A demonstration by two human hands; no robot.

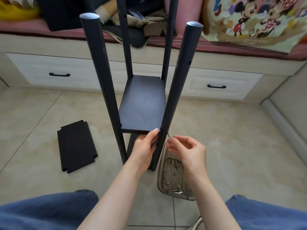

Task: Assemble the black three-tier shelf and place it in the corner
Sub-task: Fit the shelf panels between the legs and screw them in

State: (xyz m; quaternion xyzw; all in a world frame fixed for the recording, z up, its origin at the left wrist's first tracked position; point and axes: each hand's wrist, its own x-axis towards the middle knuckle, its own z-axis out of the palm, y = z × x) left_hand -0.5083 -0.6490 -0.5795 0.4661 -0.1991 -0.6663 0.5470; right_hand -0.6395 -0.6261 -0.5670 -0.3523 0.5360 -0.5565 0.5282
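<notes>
The black shelf frame stands upright on the floor, its round posts rising toward me. A black shelf board [142, 103] sits between the posts, and a lower board shows under it. My left hand [144, 147] holds the board's near edge beside the near right post [178, 83], thumb on top. My right hand [186, 150] pinches a small metal hex key [169, 135] whose tip meets that post just below the board. A loose black board [76, 146] with notched corners lies flat on the tiles to the left.
A clear plastic tray [173, 178] with several screws and nuts lies on the floor under my right hand. A white drawer unit [54, 72] with a pink cushion and clothes on top runs across the back. My knees [49, 211] in blue trousers fill the bottom corners.
</notes>
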